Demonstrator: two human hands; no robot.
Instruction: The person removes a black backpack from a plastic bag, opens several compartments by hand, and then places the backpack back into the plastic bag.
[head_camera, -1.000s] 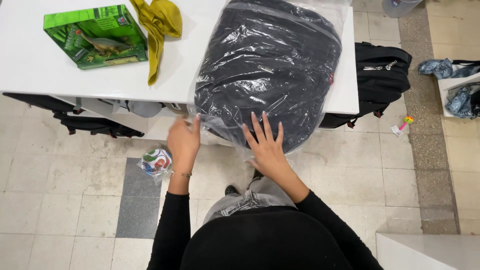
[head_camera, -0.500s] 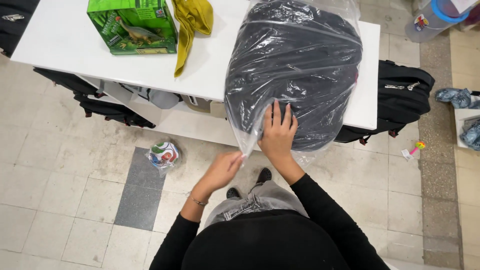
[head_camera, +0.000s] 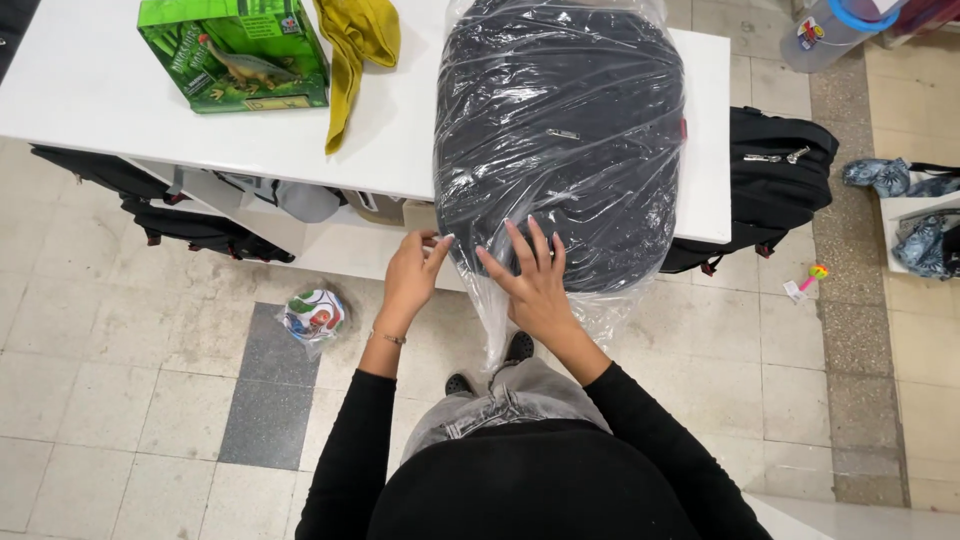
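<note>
Since half a second ago your left hand (head_camera: 412, 272) has come up from below the table edge to the lower left rim of the clear plastic bag (head_camera: 520, 310), and your right hand (head_camera: 532, 275) has spread wider across the bag's near end. Your left hand now pinches the plastic at the bag's corner, thumb and fingers closed on the film, though the glare makes it hard to say how much of the film is in the grip. Your right hand lies flat and open on the wrapped dark backpack (head_camera: 560, 130), fingers fanned, pressing rather than grasping. That backpack, sealed inside the bag, lies on the right part of the white table (head_camera: 90, 90) with its near end overhanging the front edge, and loose plastic hangs down from it toward your knees. Left of it on the table lies a mustard-yellow cloth (head_camera: 355, 50), draped partly over the edge line, and beside that stands a green toy box with a dinosaur picture (head_camera: 235, 55). On the tiled floor near your left arm sits a small wrapped ball (head_camera: 313, 315). Another black backpack (head_camera: 775, 175) rests on the floor just behind the table's right end.
</note>
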